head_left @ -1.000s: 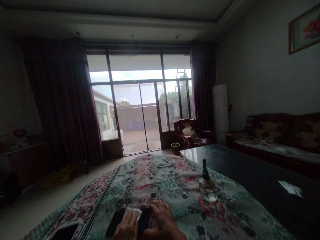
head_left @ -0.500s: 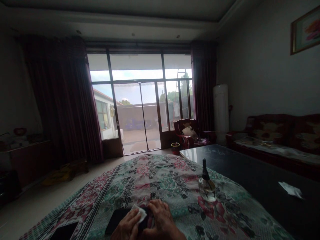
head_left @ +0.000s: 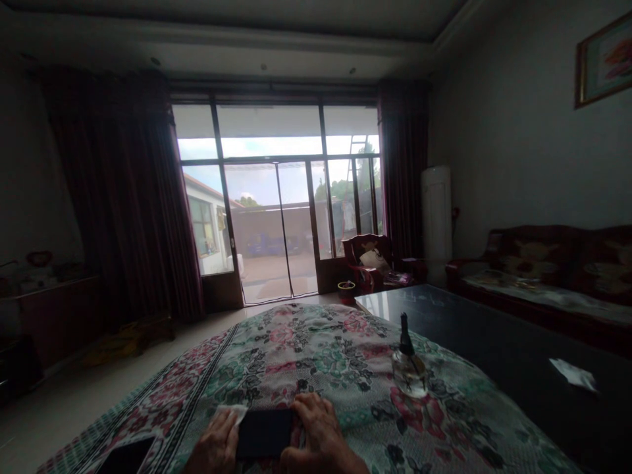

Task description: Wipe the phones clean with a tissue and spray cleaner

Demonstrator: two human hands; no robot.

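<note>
A dark phone point(head_left: 264, 432) lies flat on a floral cloth point(head_left: 316, 355) at the bottom of the view. My right hand point(head_left: 316, 431) rests on its right end with fingers curled over it, holding it down. My left hand point(head_left: 214, 447) sits at the phone's left end, fingers pressed on a small white wipe point(head_left: 231, 413). A small glass bottle point(head_left: 409, 368) with a dark neck stands upright on the cloth to the right of my hands.
A second dark phone point(head_left: 129, 456) lies at the cloth's lower left. A dark glossy table point(head_left: 494, 342) extends right, with a white crumpled paper point(head_left: 573, 373) on it. A sofa point(head_left: 553, 270), an armchair point(head_left: 368, 263) and glass doors point(head_left: 276, 224) stand beyond.
My left hand has slid the white wipe leftward across the phone, from near its middle to its left end. My right hand has stayed in place.
</note>
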